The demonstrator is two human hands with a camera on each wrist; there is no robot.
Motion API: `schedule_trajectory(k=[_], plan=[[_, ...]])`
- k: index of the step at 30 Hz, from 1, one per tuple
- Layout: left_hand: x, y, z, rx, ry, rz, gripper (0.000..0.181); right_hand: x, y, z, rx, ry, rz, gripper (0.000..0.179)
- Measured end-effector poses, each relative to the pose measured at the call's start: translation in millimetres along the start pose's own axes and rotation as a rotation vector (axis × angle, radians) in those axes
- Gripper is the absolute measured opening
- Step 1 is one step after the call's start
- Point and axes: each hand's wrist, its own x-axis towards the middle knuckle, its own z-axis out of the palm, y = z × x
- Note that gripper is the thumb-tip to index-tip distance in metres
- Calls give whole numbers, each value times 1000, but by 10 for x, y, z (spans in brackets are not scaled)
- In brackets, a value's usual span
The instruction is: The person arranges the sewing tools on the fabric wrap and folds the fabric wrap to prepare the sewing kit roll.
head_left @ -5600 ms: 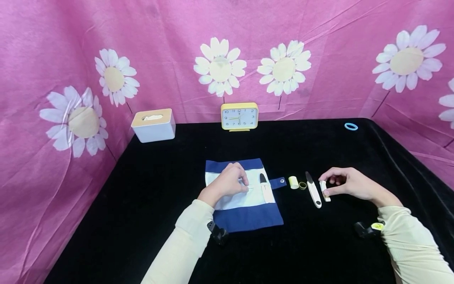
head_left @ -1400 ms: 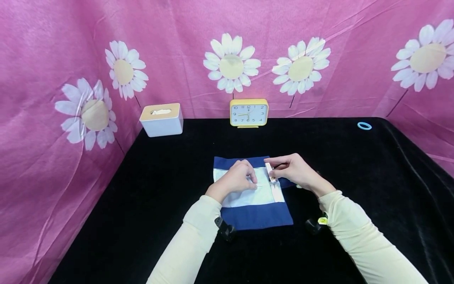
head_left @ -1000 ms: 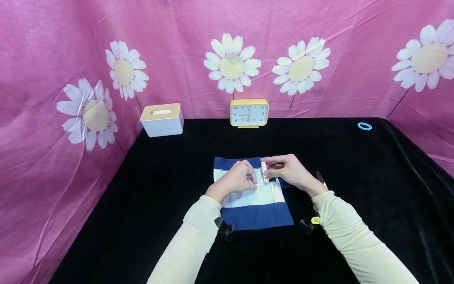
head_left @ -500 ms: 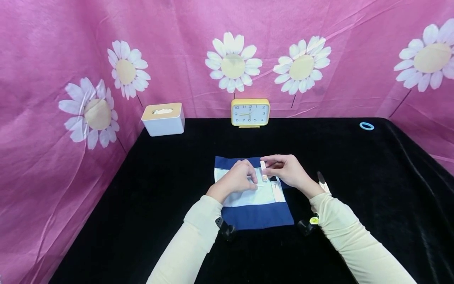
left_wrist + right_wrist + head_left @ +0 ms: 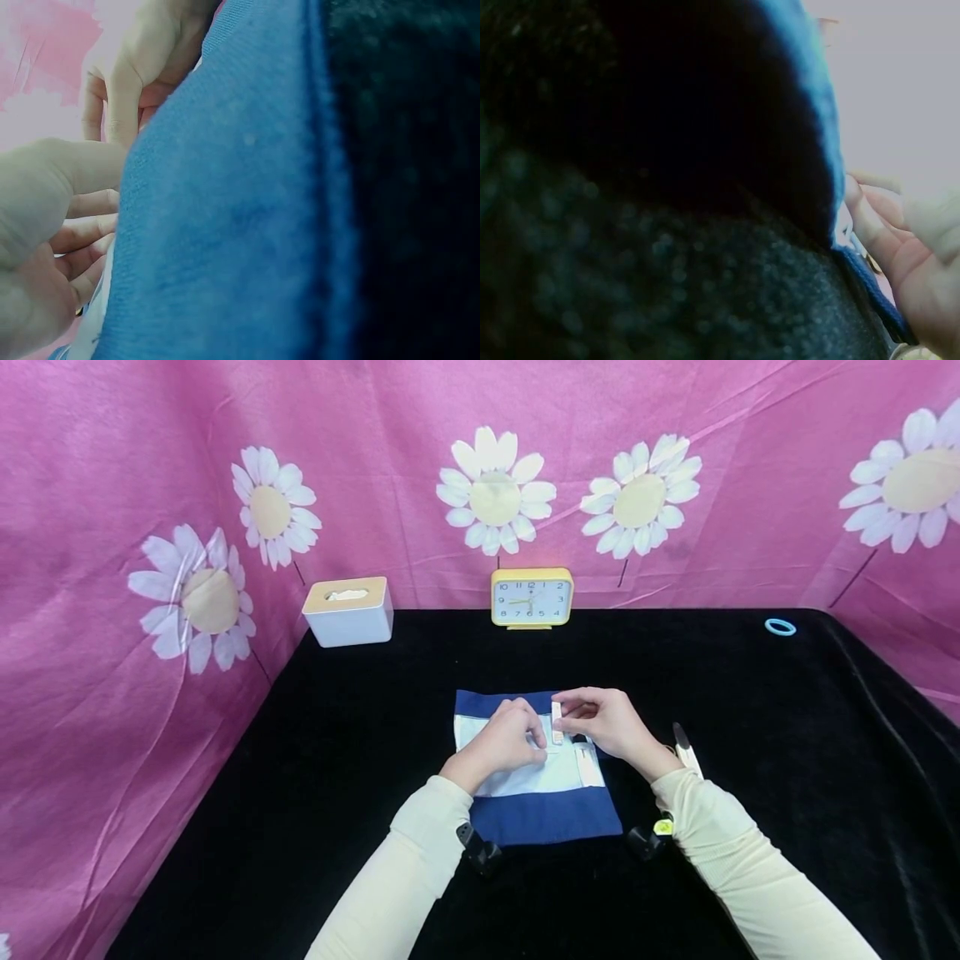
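Observation:
A navy-and-white cloth pouch (image 5: 543, 817) lies spread out at the middle of the table. My left hand (image 5: 501, 739) rests over its white panel, thumb and fingers pinching cloth at the pocket's upper edge. Between the thumb and fingers of my right hand (image 5: 603, 722) is a small white bar (image 5: 557, 727), pointing toward me above that pocket edge. A dark tip (image 5: 579, 738) shows at the pouch's right pocket, partly behind the right hand. In the left wrist view, blue cloth hides the left fingertips (image 5: 112, 161). Cloth also covers much of the right wrist view.
Right of the pouch lies a white tool with a black tip (image 5: 681, 739), partly behind the right sleeve. A yellow clock (image 5: 531, 599), a tissue box (image 5: 348, 618) and a blue ring (image 5: 780, 627) stand or lie toward the back of the black-covered table (image 5: 300, 777).
My right hand has carried the white bar from the table's right side to above the pouch. Over the last second it shifted slightly left. My left hand stayed on the pouch.

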Motion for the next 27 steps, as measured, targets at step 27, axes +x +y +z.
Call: schedule_trajectory(k=[27], plan=[[22, -11, 73, -33, 35, -32, 7, -23, -21, 18, -72, -48, 29, 31]])
